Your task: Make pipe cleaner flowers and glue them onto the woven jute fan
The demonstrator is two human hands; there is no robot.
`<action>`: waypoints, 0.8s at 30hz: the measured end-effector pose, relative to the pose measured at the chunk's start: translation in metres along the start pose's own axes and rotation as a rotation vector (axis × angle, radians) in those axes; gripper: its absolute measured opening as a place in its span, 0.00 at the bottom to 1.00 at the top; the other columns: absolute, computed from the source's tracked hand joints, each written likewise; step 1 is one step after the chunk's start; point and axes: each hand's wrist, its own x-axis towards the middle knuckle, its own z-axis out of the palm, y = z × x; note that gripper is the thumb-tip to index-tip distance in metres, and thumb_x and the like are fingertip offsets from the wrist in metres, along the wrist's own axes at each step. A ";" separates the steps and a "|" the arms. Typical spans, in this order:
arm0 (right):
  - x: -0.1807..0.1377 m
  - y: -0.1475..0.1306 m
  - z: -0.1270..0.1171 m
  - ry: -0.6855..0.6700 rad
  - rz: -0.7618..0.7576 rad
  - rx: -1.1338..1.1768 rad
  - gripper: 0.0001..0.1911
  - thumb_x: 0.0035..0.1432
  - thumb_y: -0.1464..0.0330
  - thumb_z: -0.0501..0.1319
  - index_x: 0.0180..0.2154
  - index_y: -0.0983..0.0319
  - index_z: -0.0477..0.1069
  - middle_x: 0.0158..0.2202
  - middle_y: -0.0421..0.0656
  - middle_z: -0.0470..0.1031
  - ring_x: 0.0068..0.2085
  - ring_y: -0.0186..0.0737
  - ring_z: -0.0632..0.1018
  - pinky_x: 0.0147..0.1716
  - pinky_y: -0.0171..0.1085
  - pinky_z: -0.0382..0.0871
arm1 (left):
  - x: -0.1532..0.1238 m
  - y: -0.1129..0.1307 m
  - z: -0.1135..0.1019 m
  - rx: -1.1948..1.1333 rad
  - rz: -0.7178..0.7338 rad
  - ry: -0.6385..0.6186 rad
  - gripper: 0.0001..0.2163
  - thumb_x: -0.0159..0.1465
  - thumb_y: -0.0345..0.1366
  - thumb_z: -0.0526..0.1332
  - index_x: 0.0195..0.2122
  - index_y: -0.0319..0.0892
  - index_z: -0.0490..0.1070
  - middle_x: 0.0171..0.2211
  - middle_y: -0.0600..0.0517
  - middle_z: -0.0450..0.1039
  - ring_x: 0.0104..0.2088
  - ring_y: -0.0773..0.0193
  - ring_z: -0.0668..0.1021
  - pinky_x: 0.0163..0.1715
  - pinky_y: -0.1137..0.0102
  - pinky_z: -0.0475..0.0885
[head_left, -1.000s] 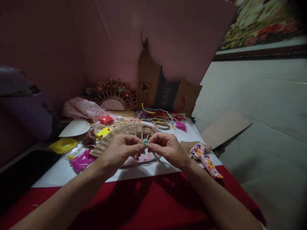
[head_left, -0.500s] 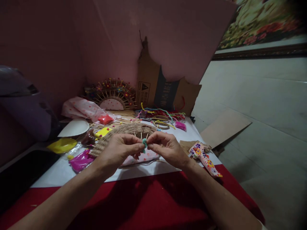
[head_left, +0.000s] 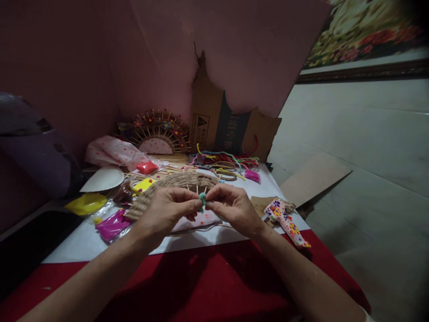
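My left hand (head_left: 167, 210) and my right hand (head_left: 231, 206) meet over the middle of the table, both pinching a small teal pipe-cleaner coil (head_left: 202, 198) between thumb and fingertips. Just behind the hands lies a half-round piece wound with brown twine (head_left: 177, 182), with thin wooden sticks standing up from it. Under the hands a white spotted piece (head_left: 204, 220) lies on the white sheet (head_left: 83, 241).
Bags of magenta (head_left: 112, 225), yellow (head_left: 86, 203) and red clay (head_left: 147, 167) lie at left. Coloured pipe cleaners (head_left: 228, 161) are heaped at the back, near a finished stick fan (head_left: 157, 132) and cardboard (head_left: 231, 125). A flower-patterned glue gun (head_left: 286, 222) lies at right on the red cloth (head_left: 201, 277).
The loose teal tail that hung below my fingers one second ago is gone; the pipe cleaner is now wound into a tight little coil. My hands stay in place.
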 end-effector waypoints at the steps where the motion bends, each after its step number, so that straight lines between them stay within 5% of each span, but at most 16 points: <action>1: 0.000 0.001 0.000 0.002 0.002 0.001 0.03 0.51 0.70 0.62 0.29 0.63 0.70 0.26 0.40 0.71 0.28 0.32 0.70 0.29 0.34 0.65 | 0.000 0.000 0.000 -0.001 -0.003 0.002 0.10 0.44 0.37 0.70 0.24 0.36 0.76 0.17 0.54 0.71 0.20 0.71 0.69 0.22 0.75 0.65; 24: 0.002 -0.003 0.002 -0.018 0.174 0.293 0.15 0.41 0.64 0.70 0.25 0.64 0.66 0.21 0.37 0.70 0.23 0.28 0.70 0.22 0.29 0.62 | -0.003 0.002 0.004 0.059 0.030 -0.047 0.10 0.46 0.39 0.69 0.23 0.37 0.75 0.17 0.55 0.70 0.19 0.71 0.68 0.21 0.75 0.62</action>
